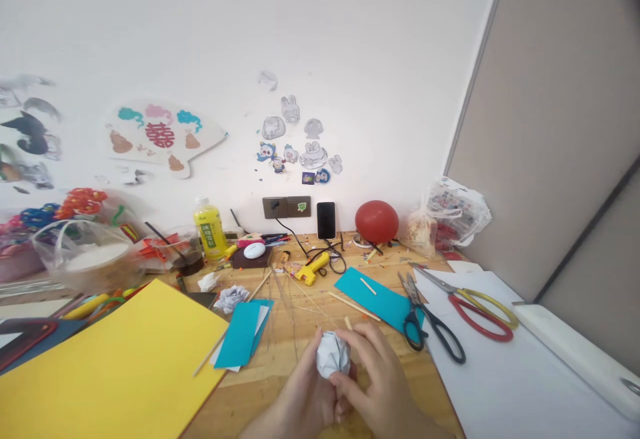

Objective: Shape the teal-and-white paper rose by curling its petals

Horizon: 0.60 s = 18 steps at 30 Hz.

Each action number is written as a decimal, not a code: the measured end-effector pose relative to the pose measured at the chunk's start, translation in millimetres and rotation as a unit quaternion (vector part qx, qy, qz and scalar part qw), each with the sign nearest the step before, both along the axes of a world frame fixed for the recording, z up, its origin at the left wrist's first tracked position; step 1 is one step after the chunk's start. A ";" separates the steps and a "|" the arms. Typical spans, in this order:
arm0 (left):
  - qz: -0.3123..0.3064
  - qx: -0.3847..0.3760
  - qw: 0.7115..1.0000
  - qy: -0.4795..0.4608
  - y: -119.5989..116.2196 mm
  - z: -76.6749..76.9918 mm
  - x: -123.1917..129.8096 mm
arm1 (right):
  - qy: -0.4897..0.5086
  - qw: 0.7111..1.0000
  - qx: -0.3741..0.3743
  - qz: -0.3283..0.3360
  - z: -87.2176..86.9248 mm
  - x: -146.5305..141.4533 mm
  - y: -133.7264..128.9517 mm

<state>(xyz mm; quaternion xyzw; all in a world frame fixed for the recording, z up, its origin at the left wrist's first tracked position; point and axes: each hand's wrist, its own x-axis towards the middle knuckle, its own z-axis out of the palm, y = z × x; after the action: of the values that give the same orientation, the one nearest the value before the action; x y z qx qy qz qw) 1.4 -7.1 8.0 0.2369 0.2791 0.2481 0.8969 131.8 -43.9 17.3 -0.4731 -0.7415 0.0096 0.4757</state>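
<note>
A crumpled white paper ball (333, 353) is held between both hands, above the front of the wooden table (235, 407). My left hand (309, 389) cups it from the left and below, its fingers partly hidden behind the ball. From the right, my right hand (376, 371) pinches it with thumb and fingers. A short pale wooden stick (348, 323) shows just beyond the right fingertips; whether it touches them I cannot tell. To the left lie blue paper strips (239, 335), and behind them another crumpled paper ball (232, 298).
Black-handled scissors (423, 319) and red-and-yellow scissors (475, 309) lie on the right, near white sheets (500, 372). A yellow board (115, 365) covers the left front. Farther back are a yellow glue gun (312, 269), a red balloon (377, 221), a phone (327, 220) and a drink bottle (209, 230).
</note>
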 end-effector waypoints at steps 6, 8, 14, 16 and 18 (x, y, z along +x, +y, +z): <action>-0.004 -0.028 0.999 -0.020 -2.0 0.8 -2.2 | -0.024 1.000 0.004 0.014 0.3 1.3 -3.5; -0.002 -0.023 0.999 -0.034 -1.9 1.3 -2.6 | -0.023 1.000 -0.005 0.013 0.1 1.5 -3.3; 0.060 0.096 0.990 -0.082 3.4 -1.1 -6.8 | -0.009 0.999 -0.038 -0.009 -6.8 3.4 6.8; 0.125 0.193 0.973 -0.030 10.2 -2.7 -10.0 | -0.012 0.999 -0.043 -0.016 -11.5 5.2 12.1; 0.165 0.316 0.930 0.094 20.5 -3.3 -14.7 | -0.020 0.998 -0.048 -0.032 -16.6 7.6 18.1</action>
<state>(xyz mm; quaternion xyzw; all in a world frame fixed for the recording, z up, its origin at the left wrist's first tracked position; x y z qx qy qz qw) -13.3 13.5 4.7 0.4807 0.3049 0.4445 0.6917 139.4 -25.8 0.7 -0.5190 -0.7338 0.0205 0.4379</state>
